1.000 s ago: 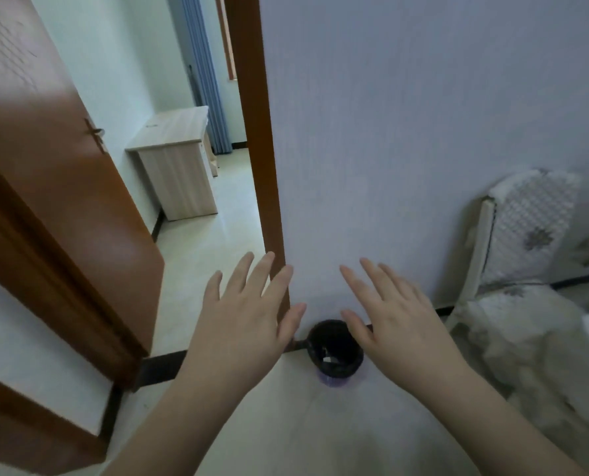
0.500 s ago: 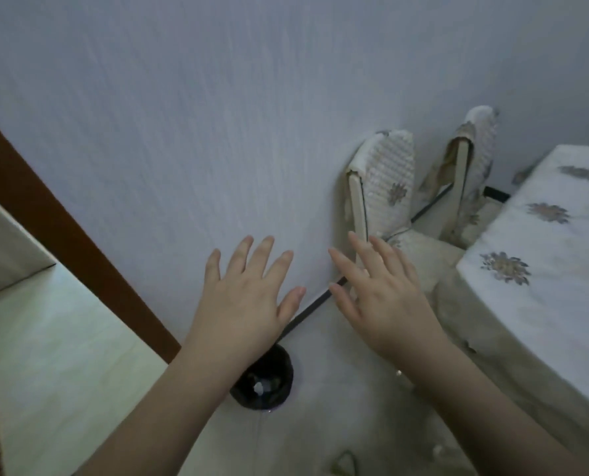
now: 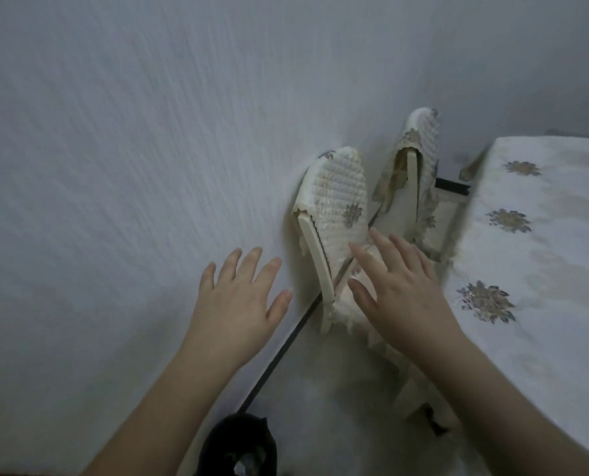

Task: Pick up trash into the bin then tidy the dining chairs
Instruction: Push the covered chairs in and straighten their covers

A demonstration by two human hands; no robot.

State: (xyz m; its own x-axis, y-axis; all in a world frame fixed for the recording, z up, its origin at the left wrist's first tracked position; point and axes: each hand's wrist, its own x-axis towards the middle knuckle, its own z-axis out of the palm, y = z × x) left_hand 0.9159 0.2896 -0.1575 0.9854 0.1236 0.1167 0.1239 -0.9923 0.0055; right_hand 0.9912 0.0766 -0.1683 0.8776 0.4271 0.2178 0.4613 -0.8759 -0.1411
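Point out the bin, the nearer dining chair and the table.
bin [image 3: 239, 448]: head view, on its dark rim at the bottom edge.
nearer dining chair [image 3: 337, 190]: head view, on the quilted cover of its backrest.
table [image 3: 533, 255]: head view, on a plain patch of its flowered cloth.

We observe both forearms bare, reaching forward and up from the lower edge of the view. Our left hand [image 3: 241, 297] is held palm down, fingers straight and slightly spread, thumb out to the side, holding nothing. Our right hand [image 3: 402, 286] is likewise palm down, fingers extended and fanned, thumb apart, holding nothing. The two hands are near each other, not touching.
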